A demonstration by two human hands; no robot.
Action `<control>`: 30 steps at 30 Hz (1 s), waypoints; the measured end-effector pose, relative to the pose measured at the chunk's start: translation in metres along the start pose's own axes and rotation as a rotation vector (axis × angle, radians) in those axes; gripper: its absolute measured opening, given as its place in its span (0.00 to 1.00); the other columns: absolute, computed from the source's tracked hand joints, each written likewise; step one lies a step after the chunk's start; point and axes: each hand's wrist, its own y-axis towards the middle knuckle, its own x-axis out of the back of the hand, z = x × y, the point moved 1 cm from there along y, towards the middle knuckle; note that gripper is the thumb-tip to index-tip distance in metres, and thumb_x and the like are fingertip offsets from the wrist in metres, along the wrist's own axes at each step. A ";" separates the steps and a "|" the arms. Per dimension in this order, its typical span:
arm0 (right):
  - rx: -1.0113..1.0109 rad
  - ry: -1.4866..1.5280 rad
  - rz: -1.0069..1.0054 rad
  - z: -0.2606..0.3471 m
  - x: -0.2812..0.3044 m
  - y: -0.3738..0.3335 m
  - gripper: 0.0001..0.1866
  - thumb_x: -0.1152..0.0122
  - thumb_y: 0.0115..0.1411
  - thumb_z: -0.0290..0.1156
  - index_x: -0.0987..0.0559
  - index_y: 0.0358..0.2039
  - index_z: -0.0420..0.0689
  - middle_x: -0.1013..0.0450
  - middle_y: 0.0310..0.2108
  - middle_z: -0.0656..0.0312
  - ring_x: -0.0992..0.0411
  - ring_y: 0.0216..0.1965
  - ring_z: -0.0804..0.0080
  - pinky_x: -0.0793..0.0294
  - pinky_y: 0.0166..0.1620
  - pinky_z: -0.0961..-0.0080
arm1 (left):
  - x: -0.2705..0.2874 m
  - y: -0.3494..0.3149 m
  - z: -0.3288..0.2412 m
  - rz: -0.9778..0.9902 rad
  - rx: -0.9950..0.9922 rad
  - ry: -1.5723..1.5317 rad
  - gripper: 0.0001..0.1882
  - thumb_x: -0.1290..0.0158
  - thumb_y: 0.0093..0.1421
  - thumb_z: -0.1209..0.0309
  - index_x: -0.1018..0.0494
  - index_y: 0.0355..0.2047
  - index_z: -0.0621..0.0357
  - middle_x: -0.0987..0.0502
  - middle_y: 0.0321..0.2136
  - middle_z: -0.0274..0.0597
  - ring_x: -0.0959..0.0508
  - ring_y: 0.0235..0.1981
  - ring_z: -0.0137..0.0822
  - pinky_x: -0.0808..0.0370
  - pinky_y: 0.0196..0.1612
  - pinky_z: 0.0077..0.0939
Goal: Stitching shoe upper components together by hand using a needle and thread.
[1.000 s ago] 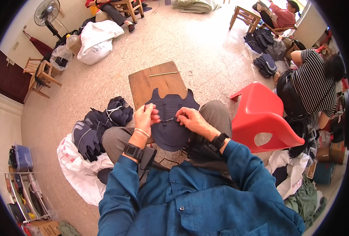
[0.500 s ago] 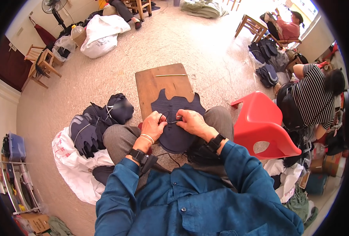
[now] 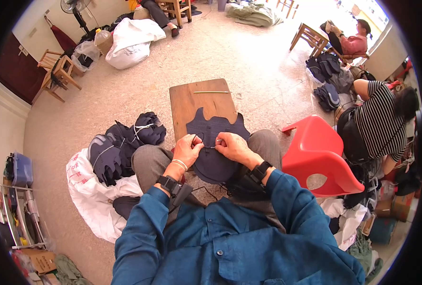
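A dark navy, shaped piece of fabric or stack of such pieces lies across my lap, its notched far end over a wooden board or low stool top. A thin cord runs across its middle. My left hand pinches the cord on the left side, and a dark loop stands up by its fingertips. On the other side my right hand is closed in a pinch on the cord, a short way apart from the left. The fingers partly hide the cord's ends.
A thin rod lies on the board. Tied bundles of dark fabric rest on a white sack to the left. At the right stands a red plastic chair, near a person in a striped top.
The view has shifted slightly. Both hands keep their pinch on the cord, and the right fingertips have moved slightly. The fabric stays on my lap.
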 end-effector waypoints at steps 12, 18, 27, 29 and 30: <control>0.186 -0.078 -0.209 -0.011 -0.009 -0.009 0.03 0.39 0.54 0.26 0.22 0.30 0.44 0.29 0.35 0.54 0.26 0.41 0.50 0.26 0.43 0.57 | -0.010 -0.008 0.002 -0.107 -0.178 0.174 0.07 0.36 0.53 0.76 0.25 0.26 0.62 0.28 0.26 0.37 0.26 0.24 0.30 0.27 0.30 0.25; 0.290 -0.173 -0.210 -0.009 -0.018 0.001 0.04 0.36 0.53 0.26 0.22 0.29 0.45 0.31 0.33 0.55 0.28 0.40 0.51 0.27 0.42 0.59 | -0.013 -0.002 -0.007 -0.090 -0.076 0.193 0.07 0.36 0.53 0.74 0.24 0.27 0.61 0.27 0.26 0.37 0.26 0.24 0.29 0.28 0.30 0.26; 0.440 0.063 -0.090 -0.019 -0.005 0.002 0.03 0.41 0.53 0.20 0.25 0.28 0.41 0.31 0.34 0.53 0.29 0.40 0.50 0.28 0.41 0.59 | -0.010 -0.005 -0.004 -0.105 -0.151 0.200 0.07 0.35 0.53 0.73 0.23 0.26 0.59 0.28 0.27 0.36 0.28 0.22 0.31 0.29 0.29 0.27; 0.378 0.051 -0.097 -0.013 -0.006 0.001 0.03 0.39 0.53 0.21 0.25 0.28 0.41 0.31 0.35 0.53 0.29 0.40 0.50 0.27 0.42 0.59 | -0.010 -0.003 -0.004 -0.108 -0.146 0.195 0.07 0.35 0.53 0.73 0.23 0.25 0.59 0.29 0.27 0.36 0.28 0.22 0.31 0.30 0.29 0.27; 0.375 0.051 -0.095 -0.009 -0.006 -0.001 0.03 0.39 0.53 0.21 0.25 0.28 0.41 0.31 0.35 0.53 0.29 0.40 0.50 0.27 0.42 0.59 | -0.010 -0.004 -0.005 -0.111 -0.140 0.190 0.07 0.35 0.53 0.73 0.23 0.25 0.59 0.29 0.27 0.36 0.28 0.22 0.31 0.30 0.29 0.27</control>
